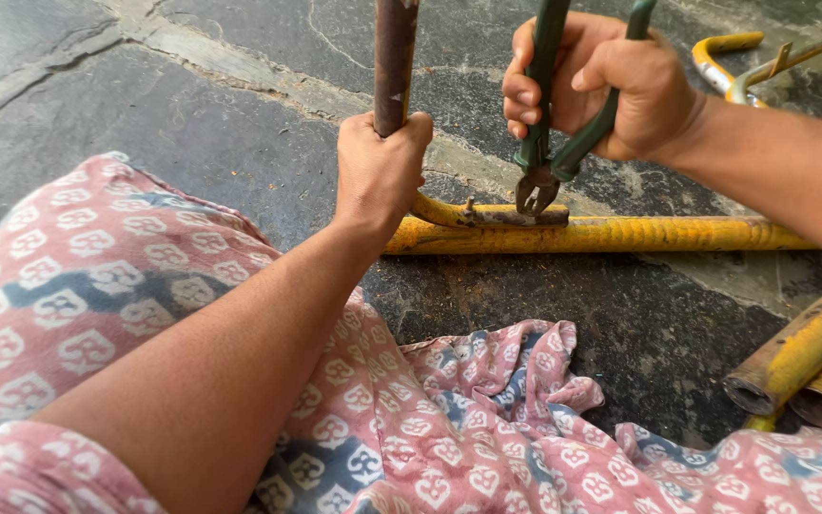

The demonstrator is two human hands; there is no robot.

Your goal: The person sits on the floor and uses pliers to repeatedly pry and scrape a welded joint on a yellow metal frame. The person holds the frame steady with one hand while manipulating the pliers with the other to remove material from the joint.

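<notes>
The left hand (pixel 380 171) is wrapped tight around a rusty upright pipe (pixel 394 57), whose long axis runs vertically out of the top edge. The right hand (pixel 601 86) squeezes the green handles of pincers (pixel 549 143), which point straight down with the jaws at a bolt on a yellow pipe (pixel 601 234). That pipe lies left to right on the stone floor (pixel 240 124). Two more yellow tubes (pixel 811 362) lie at the right, beside patterned pink cloth (pixel 487 419).
</notes>
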